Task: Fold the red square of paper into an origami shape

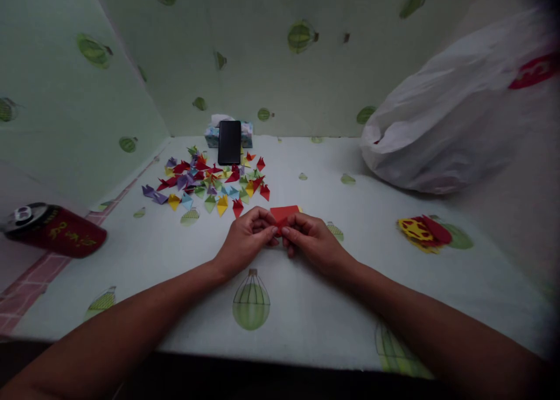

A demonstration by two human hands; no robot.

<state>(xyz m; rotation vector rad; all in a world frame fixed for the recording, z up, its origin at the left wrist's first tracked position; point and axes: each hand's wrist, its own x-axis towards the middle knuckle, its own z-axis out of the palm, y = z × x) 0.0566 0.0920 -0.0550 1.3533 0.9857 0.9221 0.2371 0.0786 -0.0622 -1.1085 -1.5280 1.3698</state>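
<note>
- the red-orange paper [285, 211] is between the hands, at their fingertips, with its flat part reaching just beyond them; a sliver of yellow shows at its right-hand corner, and whether this is one sheet or several layers i cannot tell.
- both hands are narrow, thumbs and fingers pinching the near edge of the paper: the left hand [250, 232] from its left, the right hand [312, 237] from its right, the thumbs almost meeting.
- this piece looks only partly worked: its far part lies flat and plain, without the points of the others, so i judge its folding unfinished.
- what looks done lies beyond the left hand: a loose spread of folded paper pieces [222, 205] in red, yellow, green, blue and purple, too crowded to count.
- past that spread, a tissue box [247, 134] has white tissue showing at its top; a dark phone [230, 143] stands in front of it, seemingly leaning on it.
- far left of the hands is a red drink can [72, 231]; its contents cannot be seen.
- right of the hands lie a yellow cutout [415, 229] and a red disc [438, 232], overlapping.
- beyond those, a white plastic bag [431, 120] bulges on the counter [301, 312], its contents hidden.
</note>
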